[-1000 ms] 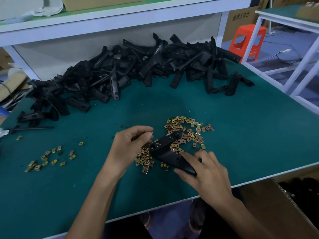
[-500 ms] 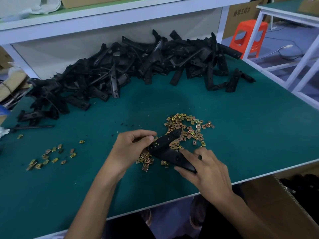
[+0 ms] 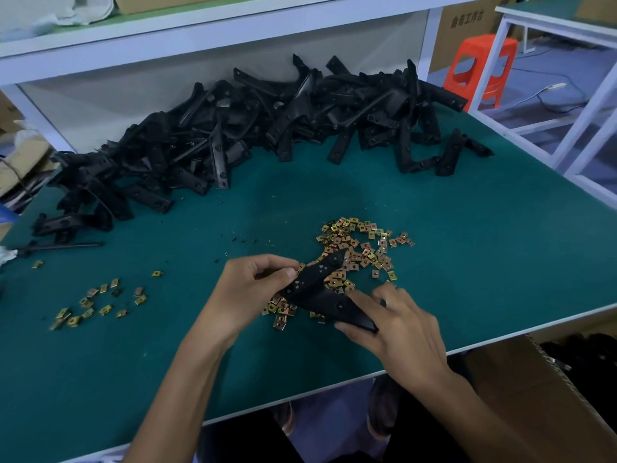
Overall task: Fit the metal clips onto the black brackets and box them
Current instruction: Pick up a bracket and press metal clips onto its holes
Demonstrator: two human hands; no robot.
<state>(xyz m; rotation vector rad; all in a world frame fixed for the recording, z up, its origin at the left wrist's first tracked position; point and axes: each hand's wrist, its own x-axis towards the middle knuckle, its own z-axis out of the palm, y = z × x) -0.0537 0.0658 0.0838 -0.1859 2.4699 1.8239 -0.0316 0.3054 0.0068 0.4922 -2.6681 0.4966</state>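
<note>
A black angled bracket [image 3: 320, 289] is held low over the green table, above a heap of small brass-coloured metal clips [image 3: 360, 245]. My right hand [image 3: 397, 329] grips the bracket's near arm, thumb underneath and forefinger laid along its top. My left hand [image 3: 253, 285] has its curled fingertips and thumb pinched at the bracket's far arm near the bend; whether a clip sits between them is hidden. A big pile of black brackets [image 3: 253, 135] runs along the back of the table.
A second, thinner scatter of clips [image 3: 100, 302] lies at the left. An open cardboard box [image 3: 541, 396] stands below the table's front right edge. A white shelf frame [image 3: 233, 28] spans the back, and an orange stool [image 3: 477, 65] stands beyond the right corner.
The bracket has been lifted and turned slightly between both hands. My left thumb and fingers have closed in on its far arm. My right hand keeps its hold on the near arm.
</note>
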